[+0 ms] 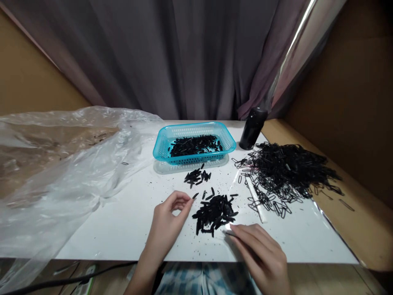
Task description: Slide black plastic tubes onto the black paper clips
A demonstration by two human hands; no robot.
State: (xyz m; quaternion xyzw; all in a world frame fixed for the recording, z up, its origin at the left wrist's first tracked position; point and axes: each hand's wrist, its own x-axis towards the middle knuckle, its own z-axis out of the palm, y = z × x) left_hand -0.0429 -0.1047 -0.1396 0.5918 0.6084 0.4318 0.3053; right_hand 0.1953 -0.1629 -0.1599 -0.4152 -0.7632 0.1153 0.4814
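Looking down at a white table top (129,221), a person's two bare hands rest near its front edge. The left hand (167,223) is lifted a little, thumb and fingers curled narrowly toward each other; one small black piece (195,196) lies just off its fingertips, and whether the hand touches it cannot be told. The right hand (260,254) lies flat, palm down, fingers stretched toward a loose pile of small black pieces (215,213) between the two hands. A thin dark sliver sits under its fingertips, too small to identify. Beyond the pile is a smaller cluster (197,177), then a turquoise plastic basket (162,143) holding more of the same pieces. To the right spreads a large heap of black wire clips (288,170), with a black cylinder (252,128) behind it. Crumpled clear plastic sheeting (61,164) covers the left side.
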